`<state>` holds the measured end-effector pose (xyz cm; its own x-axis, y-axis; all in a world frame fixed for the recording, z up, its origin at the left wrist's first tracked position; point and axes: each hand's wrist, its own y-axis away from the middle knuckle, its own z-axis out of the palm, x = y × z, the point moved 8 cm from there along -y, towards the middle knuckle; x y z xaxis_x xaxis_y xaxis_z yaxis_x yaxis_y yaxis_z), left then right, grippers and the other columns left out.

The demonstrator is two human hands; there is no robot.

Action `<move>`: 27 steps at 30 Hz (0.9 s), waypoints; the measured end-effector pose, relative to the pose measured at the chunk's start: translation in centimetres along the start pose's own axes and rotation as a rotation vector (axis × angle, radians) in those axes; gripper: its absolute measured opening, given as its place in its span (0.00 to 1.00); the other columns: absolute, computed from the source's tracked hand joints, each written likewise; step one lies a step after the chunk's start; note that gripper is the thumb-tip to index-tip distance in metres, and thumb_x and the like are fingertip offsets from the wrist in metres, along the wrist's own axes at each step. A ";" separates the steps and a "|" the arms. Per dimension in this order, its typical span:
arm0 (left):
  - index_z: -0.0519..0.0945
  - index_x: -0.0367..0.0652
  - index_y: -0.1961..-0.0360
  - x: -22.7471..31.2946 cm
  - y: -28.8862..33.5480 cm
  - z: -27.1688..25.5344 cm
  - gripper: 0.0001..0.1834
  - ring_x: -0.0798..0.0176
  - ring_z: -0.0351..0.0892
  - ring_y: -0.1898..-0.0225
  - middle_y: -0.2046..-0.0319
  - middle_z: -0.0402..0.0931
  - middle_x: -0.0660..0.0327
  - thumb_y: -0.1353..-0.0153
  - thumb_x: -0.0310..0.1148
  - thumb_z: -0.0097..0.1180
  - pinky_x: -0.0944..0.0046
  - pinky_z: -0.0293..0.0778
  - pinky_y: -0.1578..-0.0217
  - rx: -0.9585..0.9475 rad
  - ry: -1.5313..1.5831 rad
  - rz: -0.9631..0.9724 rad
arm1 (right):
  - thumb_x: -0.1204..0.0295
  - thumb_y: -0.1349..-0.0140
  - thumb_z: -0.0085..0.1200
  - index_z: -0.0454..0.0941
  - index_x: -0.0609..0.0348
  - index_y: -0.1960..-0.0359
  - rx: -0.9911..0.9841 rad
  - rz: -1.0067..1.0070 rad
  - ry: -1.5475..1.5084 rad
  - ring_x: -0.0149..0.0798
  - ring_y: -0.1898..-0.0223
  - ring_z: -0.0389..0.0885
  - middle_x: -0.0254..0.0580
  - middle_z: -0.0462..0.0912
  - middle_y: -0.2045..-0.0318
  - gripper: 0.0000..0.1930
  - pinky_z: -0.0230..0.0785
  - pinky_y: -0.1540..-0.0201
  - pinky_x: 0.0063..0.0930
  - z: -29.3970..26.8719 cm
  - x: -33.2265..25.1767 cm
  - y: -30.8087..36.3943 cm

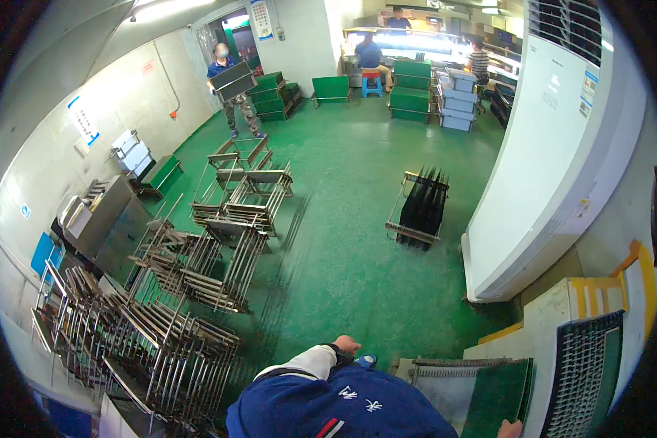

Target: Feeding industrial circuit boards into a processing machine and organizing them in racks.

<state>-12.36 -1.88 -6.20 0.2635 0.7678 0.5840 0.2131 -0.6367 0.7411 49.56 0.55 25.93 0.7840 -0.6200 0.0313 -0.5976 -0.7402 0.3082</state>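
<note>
My left hand (347, 344) is in front of my body, at the end of a white sleeve with a dark cuff. Its fingers are loosely curled, and I see nothing in them. At the lower edge, my right hand (510, 429) closes on the near edge of a green board (498, 394). Only part of that hand shows. The board lies over a rack with a row of metal springs (456, 363) along its far side. Right of it leans another dark, slotted rack (582, 372).
Stacked metal frames (219, 255) crowd the left side. A frame with black strips (421, 208) stands on the green floor (328, 270). A tall white cabinet (536, 168) and yellow chair (639, 285) are at right. Farther off, a person (230, 87) carries a dark panel; others sit at lit benches.
</note>
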 end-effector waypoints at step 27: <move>0.76 0.36 0.76 -0.8 -0.1 0.3 0.15 0.66 0.74 0.81 0.80 0.75 0.60 0.50 0.40 0.57 0.65 0.72 0.79 -0.015 0.003 -0.006 | 0.47 0.42 0.39 0.53 0.57 0.41 -0.171 0.060 -0.006 0.39 0.39 0.51 0.41 0.54 0.39 0.34 0.44 0.40 0.33 4.9 3.2 -3.3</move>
<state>-12.32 -2.44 -6.87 0.2596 0.7717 0.5806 0.2006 -0.6311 0.7493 53.24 -0.23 20.35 0.7465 -0.6637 0.0485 -0.6054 -0.6471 0.4634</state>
